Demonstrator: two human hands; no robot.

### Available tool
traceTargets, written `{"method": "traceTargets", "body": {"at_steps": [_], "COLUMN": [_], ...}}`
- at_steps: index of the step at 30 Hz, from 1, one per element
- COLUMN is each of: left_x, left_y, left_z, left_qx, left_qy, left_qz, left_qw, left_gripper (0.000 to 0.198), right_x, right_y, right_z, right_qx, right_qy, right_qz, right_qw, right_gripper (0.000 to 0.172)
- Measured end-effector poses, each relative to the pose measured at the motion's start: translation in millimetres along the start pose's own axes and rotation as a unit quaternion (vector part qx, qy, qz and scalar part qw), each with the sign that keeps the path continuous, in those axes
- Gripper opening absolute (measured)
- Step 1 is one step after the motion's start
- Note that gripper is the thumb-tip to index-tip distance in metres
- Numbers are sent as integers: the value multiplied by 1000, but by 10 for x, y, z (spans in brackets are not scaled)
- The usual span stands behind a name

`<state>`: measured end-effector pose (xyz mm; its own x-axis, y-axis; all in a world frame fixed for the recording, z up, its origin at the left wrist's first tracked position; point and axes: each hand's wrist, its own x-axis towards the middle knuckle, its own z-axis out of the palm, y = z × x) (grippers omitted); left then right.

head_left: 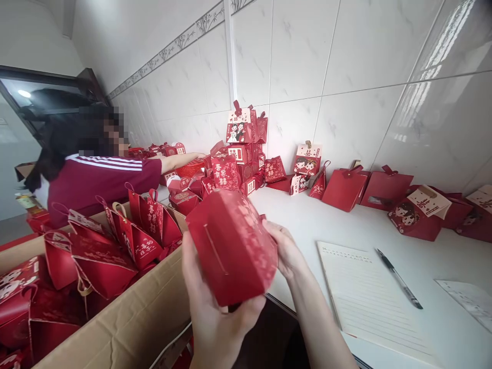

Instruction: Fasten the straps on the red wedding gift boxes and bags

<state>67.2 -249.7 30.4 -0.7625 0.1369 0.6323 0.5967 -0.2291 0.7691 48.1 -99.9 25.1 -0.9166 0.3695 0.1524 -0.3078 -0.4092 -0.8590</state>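
I hold a red paper gift box point(230, 246) with pale printed patterns in both hands, in front of my chest. My left hand point(209, 312) grips it from below and on the near side, thumb up along its left face. My right hand point(282, 248) clasps its far right side with the fingers curled against it. The box hangs over the gap between a cardboard carton point(126, 318) and the white counter point(307, 220).
The carton at lower left is full of red gift boxes with loop handles. More red boxes are piled along the tiled wall point(238, 148). A lined notepad point(365, 297) and black pen point(400, 279) lie on the counter. Another person in a maroon shirt point(100, 179) reaches toward the pile.
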Motion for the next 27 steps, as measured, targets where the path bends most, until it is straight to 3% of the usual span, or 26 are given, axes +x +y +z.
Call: {"method": "traceTargets", "body": {"at_steps": [2, 4, 7, 10, 16, 21, 27], "left_x": [41, 78, 129, 161, 89, -33, -166], "left_y": [-46, -94, -117, -90, -106, -181, -205], "left_z": [-63, -113, -136, -103, -13, 67, 213], "left_qx": [-84, -146, -164, -160, -230, -270, -267], "left_qy": [-15, -33, -63, -95, -81, -51, -126], "left_qz": [-29, -100, -220, -273, -364, -378, -308], "left_qw": [996, 984, 959, 944, 899, 884, 905], "left_gripper": [99, 95, 76, 59, 45, 36, 41], "right_x": [-29, -81, -172, -250, -362, -403, -421], "right_y": [-89, -201, -345, -429, -512, -509, -509], "right_z": [-54, -104, -175, -238, -254, -214, -199], "right_qx": [16, 11, -34, -72, -74, -93, -135], "right_qy": [39, 86, 142, 189, 203, 176, 203], "right_qz": [-3, -31, -90, -135, -216, -217, -238], "right_qw": [999, 996, 985, 970, 952, 955, 940], "right_gripper": [42, 42, 38, 31, 24, 22, 25]}}
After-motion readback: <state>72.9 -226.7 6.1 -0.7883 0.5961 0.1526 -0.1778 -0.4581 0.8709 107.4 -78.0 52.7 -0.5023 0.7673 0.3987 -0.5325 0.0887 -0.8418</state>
